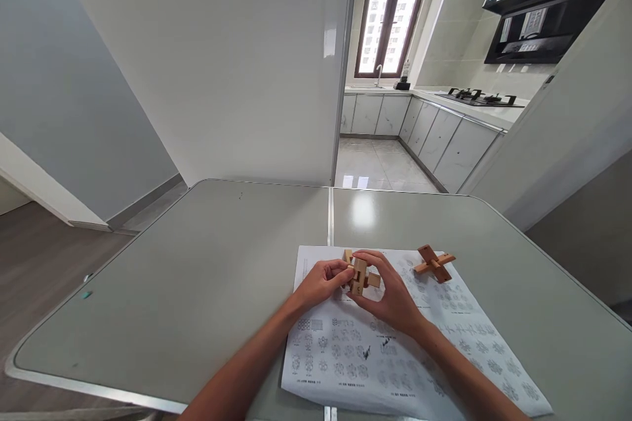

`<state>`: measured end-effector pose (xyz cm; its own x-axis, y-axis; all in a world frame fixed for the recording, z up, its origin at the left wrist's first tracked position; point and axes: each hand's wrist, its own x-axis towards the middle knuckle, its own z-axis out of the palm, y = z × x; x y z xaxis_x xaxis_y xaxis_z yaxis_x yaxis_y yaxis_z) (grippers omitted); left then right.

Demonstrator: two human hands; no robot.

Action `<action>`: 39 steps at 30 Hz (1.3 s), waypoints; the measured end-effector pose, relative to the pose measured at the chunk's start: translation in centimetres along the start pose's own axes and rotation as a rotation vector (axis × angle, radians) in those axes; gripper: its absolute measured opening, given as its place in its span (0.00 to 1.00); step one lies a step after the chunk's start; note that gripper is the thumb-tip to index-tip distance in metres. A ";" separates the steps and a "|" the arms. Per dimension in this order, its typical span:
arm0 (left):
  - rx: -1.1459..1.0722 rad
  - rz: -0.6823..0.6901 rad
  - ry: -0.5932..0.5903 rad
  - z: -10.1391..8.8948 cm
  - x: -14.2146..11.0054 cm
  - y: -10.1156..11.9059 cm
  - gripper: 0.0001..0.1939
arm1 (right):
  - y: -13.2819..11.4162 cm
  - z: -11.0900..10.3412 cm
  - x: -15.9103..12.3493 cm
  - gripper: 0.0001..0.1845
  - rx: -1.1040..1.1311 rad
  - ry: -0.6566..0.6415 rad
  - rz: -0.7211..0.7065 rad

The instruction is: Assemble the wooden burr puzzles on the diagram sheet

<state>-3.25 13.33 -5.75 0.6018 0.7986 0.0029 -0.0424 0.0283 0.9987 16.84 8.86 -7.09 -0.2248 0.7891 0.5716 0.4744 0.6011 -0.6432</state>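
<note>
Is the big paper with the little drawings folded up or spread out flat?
Spread out flat: the white printed paper sheet lies open on the grey-green table, showing rows of small diagrams.

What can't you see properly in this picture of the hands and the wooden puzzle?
- Head view: much of the wooden puzzle is hidden by the left hand and right hand, so its full shape is unclear.
- The drawings on the paper sheet are too small to read.
- The second wooden piece is too small for its joints to show.
- Both forearms are cut off by the bottom edge.
</note>
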 end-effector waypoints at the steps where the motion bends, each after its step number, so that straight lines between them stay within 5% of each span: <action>1: 0.001 -0.005 0.004 0.0 0.0 -0.1 0.27 | 0.0 -0.1 0.0 0.33 -0.013 0.009 0.000; 26: 0.005 -0.030 0.120 0.6 -0.2 0.0 0.23 | 1.3 1.0 -0.4 0.31 -0.174 0.044 -0.122; 39: 0.179 0.035 0.166 0.7 -0.1 -0.6 0.19 | 0.6 1.1 -0.1 0.30 -0.252 0.086 -0.155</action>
<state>-2.74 12.80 -6.28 0.4625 0.8855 0.0442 0.0901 -0.0965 0.9912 16.20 9.28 -8.17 -0.2431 0.6702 0.7013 0.6388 0.6546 -0.4042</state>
